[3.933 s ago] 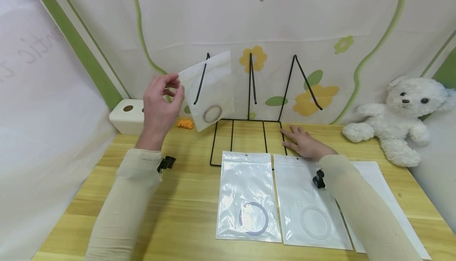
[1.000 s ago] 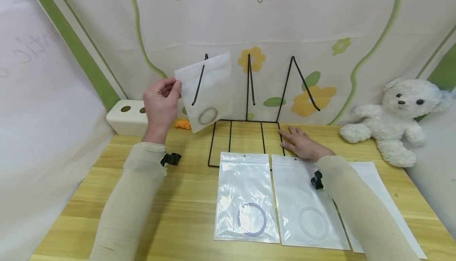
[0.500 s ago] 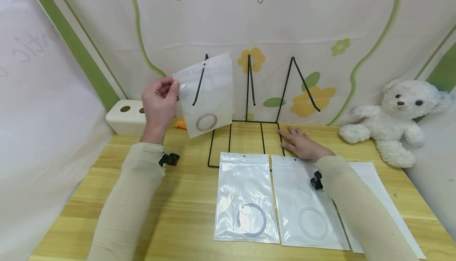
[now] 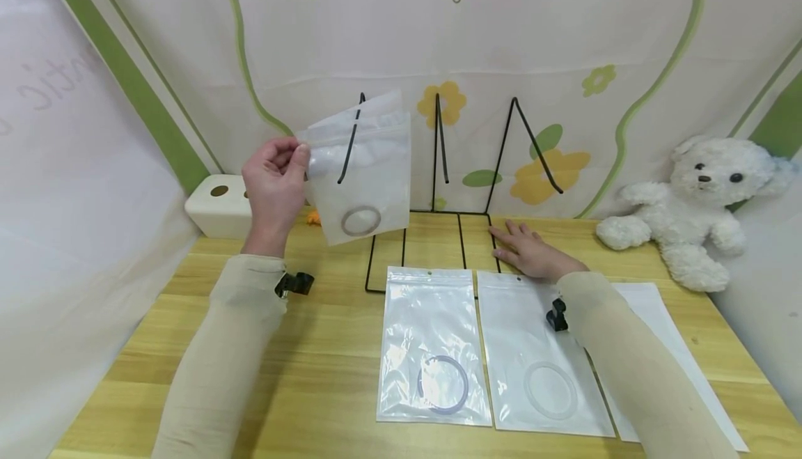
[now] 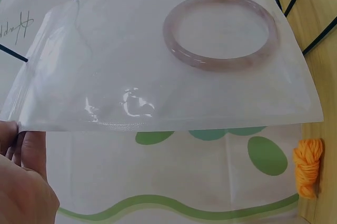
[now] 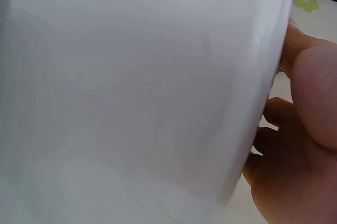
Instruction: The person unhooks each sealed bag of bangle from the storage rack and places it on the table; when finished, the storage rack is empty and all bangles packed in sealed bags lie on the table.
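Note:
With finger and thumb, my left hand [image 4: 276, 184] pinches the left edge of a translucent zip bag [image 4: 370, 177] in the head view. Inside it, a pinkish bangle [image 5: 210, 64] shows plainly in the left wrist view. The rack's left prong [image 4: 352, 142] passes in front of this bag, and another layer of bag shows behind its top edge. My right hand [image 4: 529, 253] lies with fingers spread at the right side of the black wire rack [image 4: 462, 239]. White bag film [image 6: 131, 87] fills much of the right wrist view beside the hand.
Flat on the wooden table [image 4: 313, 389] lie a bag with a lilac ring [image 4: 426, 320], one with a clear ring [image 4: 520, 347], and a third bag [image 4: 664, 347] partly under the right forearm. A white box [image 4: 219, 212], orange yarn [image 5: 307, 169] and a white teddy bear [image 4: 711, 219] stand around.
The left hand has shifted slightly left, and the bag it pinches has swung to face the head camera more, separating from the layer behind. The right hand stays in place.

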Demonstrator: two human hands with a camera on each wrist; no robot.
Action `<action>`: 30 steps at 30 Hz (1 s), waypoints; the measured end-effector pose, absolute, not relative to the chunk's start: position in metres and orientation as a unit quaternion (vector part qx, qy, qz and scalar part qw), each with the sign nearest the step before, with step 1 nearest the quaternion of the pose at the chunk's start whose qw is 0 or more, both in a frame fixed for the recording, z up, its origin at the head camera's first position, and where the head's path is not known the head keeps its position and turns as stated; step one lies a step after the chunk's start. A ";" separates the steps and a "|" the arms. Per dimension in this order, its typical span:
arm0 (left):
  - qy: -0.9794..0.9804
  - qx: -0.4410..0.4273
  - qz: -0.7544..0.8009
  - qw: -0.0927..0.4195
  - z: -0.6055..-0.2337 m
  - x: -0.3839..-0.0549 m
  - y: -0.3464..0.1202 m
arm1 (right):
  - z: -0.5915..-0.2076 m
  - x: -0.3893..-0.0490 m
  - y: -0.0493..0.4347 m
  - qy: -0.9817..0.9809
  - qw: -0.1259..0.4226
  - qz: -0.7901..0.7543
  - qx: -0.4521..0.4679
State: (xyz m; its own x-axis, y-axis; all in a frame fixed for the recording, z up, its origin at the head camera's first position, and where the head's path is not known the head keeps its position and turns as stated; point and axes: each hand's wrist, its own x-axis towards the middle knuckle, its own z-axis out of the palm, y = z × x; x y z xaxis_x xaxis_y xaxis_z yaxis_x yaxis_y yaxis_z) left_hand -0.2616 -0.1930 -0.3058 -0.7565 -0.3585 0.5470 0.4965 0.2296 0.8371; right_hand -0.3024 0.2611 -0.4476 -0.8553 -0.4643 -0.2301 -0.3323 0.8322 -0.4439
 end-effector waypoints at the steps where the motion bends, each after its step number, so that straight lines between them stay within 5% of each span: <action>1: -0.703 -0.050 -0.620 0.346 -0.306 -0.261 -0.193 | -0.446 -0.301 0.260 0.942 0.166 -0.198 -0.214; 30: -0.678 -0.092 -0.634 0.359 -0.312 -0.247 -0.199 | -0.445 -0.303 0.257 0.945 0.165 -0.185 -0.213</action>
State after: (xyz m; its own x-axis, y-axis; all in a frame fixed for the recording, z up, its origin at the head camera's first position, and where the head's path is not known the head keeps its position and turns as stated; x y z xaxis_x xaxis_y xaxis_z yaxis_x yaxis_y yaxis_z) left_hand -0.2470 -0.1995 -0.3119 -0.7257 -0.3298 0.6038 0.5804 0.1779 0.7947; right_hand -0.3028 0.2568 -0.4454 -0.8547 -0.4636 -0.2335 -0.3411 0.8407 -0.4205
